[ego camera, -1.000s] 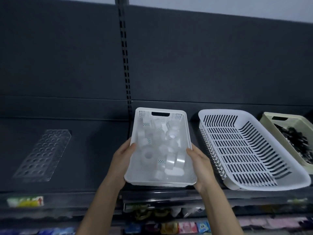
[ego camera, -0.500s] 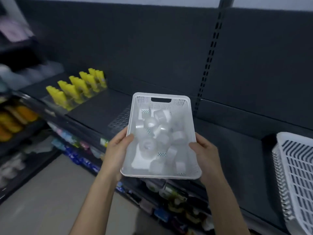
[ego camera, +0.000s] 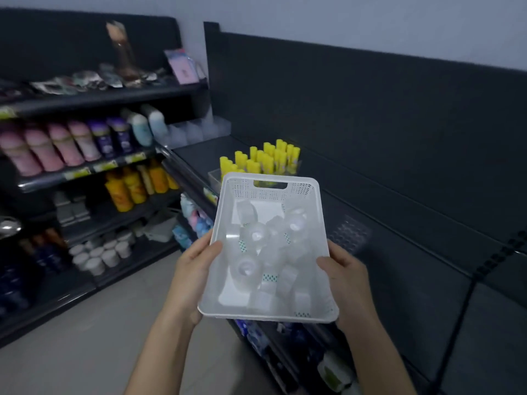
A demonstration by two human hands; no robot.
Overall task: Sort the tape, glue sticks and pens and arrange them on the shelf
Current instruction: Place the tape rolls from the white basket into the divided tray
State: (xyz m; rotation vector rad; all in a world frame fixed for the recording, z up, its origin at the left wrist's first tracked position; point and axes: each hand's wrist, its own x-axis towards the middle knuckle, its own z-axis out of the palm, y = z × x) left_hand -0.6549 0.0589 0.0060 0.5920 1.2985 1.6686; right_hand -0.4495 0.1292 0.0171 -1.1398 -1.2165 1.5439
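Note:
I hold a white plastic basket (ego camera: 225, 212) in the air in front of the dark shelf (ego camera: 405, 269). Several clear tape rolls (ego camera: 253, 235) lie jumbled inside it. My left hand (ego camera: 194, 269) grips the basket's left side and my right hand (ego camera: 346, 275) grips its right side. Beyond the basket's far rim, several yellow glue sticks (ego camera: 265, 159) stand upright in a clear holder on the shelf. A clear perforated holder (ego camera: 349, 233) lies flat on the shelf just right of the basket. No pens are in view.
A second shelving unit at the left carries pink, purple and orange bottles (ego camera: 57, 149) and white tubs (ego camera: 98, 253). Clear dividers (ego camera: 196, 131) stand at the shelf's far corner. Lower shelves under the basket hold coloured packets (ego camera: 191, 223). Grey floor (ego camera: 85, 337) lies at the lower left.
My view has swung left along the shelf with the basket still in both hands. The slotted white basket at the right has left the view, and the glue sticks and the left shelving unit have come in.

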